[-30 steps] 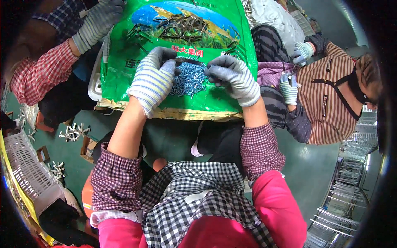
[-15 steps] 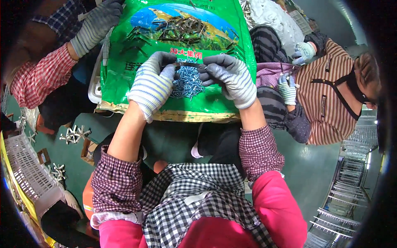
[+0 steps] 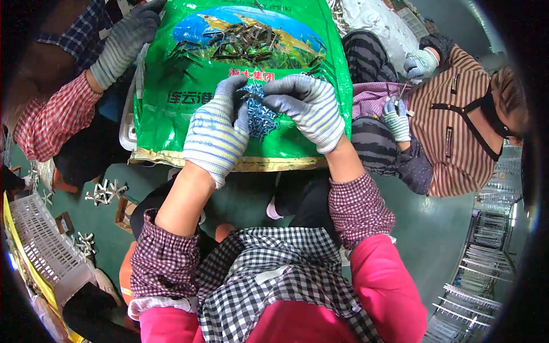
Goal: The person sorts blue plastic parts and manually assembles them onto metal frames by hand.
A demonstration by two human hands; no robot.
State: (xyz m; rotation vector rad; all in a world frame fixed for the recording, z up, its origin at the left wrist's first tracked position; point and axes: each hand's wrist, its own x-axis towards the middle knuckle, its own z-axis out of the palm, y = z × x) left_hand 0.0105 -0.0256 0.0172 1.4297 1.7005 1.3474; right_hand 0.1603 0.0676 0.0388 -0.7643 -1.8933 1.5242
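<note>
A pile of small blue-silver rivet-like pins (image 3: 261, 119) lies on a shiny green printed sack (image 3: 166, 128) in front of me. My left hand (image 3: 218, 128), in a striped, grey-palmed glove, is at the pile's left edge with fingers curled and thumb close to them; what it holds is hidden. From the right, my right hand (image 3: 309, 108), gloved alike, reaches to the pile's upper part, thumb and forefinger drawn together; anything between them is too small to make out. Beyond the pins, a heap of thin dark metal strips (image 3: 251, 41) is spread over the sack.
At the upper left, a co-worker's gloved hand (image 3: 127, 43) rests by the sack's edge. Another gloved co-worker in a striped top (image 3: 457, 123) sits at the right. A white plastic basket (image 3: 43, 237) and bundled metal pieces (image 3: 104, 192) are at the left; metal racks (image 3: 486, 257) stand lower right.
A dark strip stretched between my hands earlier no longer shows there. My right hand has shifted left over the pins; my left has turned and moved slightly nearer to me.
</note>
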